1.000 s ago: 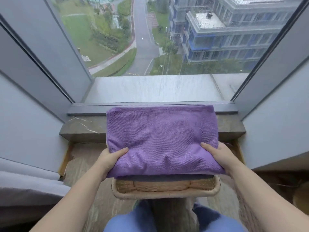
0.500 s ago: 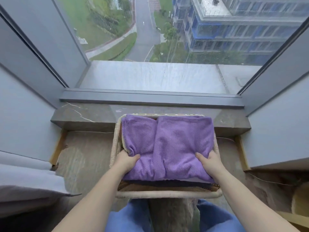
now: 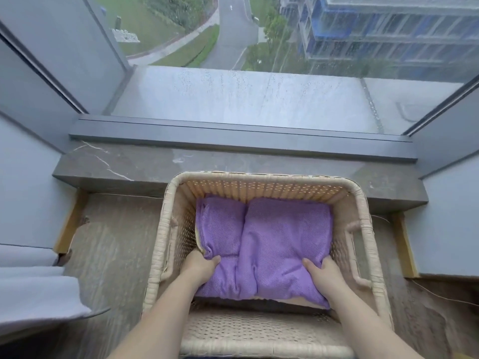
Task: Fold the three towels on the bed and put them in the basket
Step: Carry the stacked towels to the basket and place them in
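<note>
**Step in hand:** seating the purple towel (image 3: 261, 244) in the wicker basket (image 3: 259, 176), ctr of frame, just below the stone sill (image 3: 124, 161).

**Procedure (my judgement):**
1. Lower both sides level. If one corner drops first, the fold opens.
2. The towel is bunched, w/ a deep crease running top to bottom, left of its ctr. Ease the cloth outward toward the side walls before letting go.
3. Draw the fingers out sideways, not upward, so the top layer isn't dragged.
4. Pat flat after release.

**Hand state:**
- Left hand (image 3: 199, 265), lower left of the towel: curled round the near-left corner, thumb on top, fingers tucked beneath & out of sight.
- Right hand (image 3: 324, 275), lower right of the towel: same grip on the near-right edge, thumb on the cloth, fingers under.

**Towel location:** inside the basket, below rim level, near edge held in both hands. A paler layer shows under that edge. It's possibly another folded towel, but I can't confirm from this angle.
</note>
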